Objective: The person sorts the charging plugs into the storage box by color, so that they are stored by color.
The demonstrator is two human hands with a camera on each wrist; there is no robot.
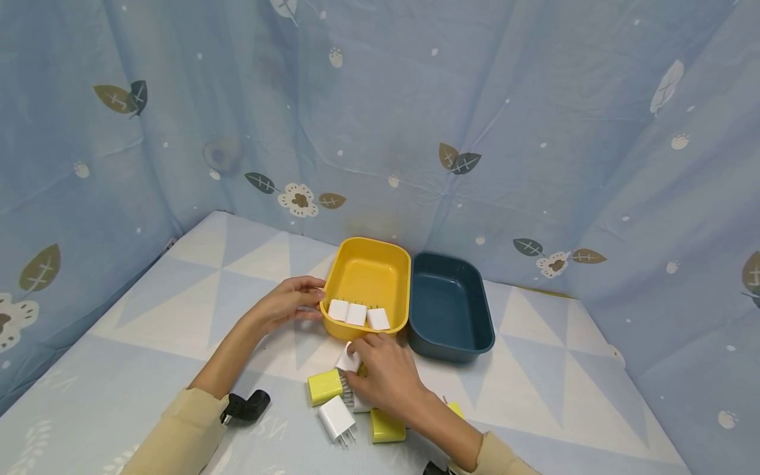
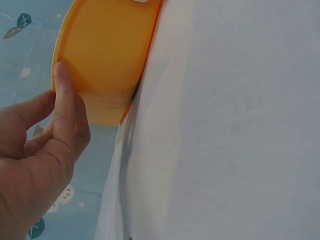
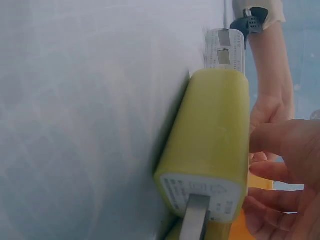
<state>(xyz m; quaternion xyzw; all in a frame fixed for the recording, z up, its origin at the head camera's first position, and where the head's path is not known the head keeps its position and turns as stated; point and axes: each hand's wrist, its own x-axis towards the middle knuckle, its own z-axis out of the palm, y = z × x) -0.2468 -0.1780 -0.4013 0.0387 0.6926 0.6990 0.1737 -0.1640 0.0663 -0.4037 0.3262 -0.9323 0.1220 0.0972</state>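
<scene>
My left hand [image 1: 291, 303] holds the left side of a yellow tub [image 1: 368, 247]. In the left wrist view, a finger lies flat on the tub's outer wall [image 2: 107, 55] and the thumb meets its rim. Inside the tub, 3 white plug chargers [image 1: 356, 315] stand along the near wall, prongs toward the back. Just in front of it, my right hand [image 1: 388, 373] pinches a white plug charger [image 1: 347, 359] between thumb and fingers. Around that hand lie a yellow plug charger [image 1: 324, 387], a white one [image 1: 336, 417] and another yellow one [image 1: 387, 427]; the hand hides part of the pile.
A dark blue tub [image 1: 451, 349] stands against the yellow tub's right side. One more yellow charger [image 1: 456, 409] shows partly behind the right forearm. Black wrist cameras [image 1: 246, 406] sit near both cuffs. Patterned curtain [image 1: 380, 119] closes off the table's back and sides.
</scene>
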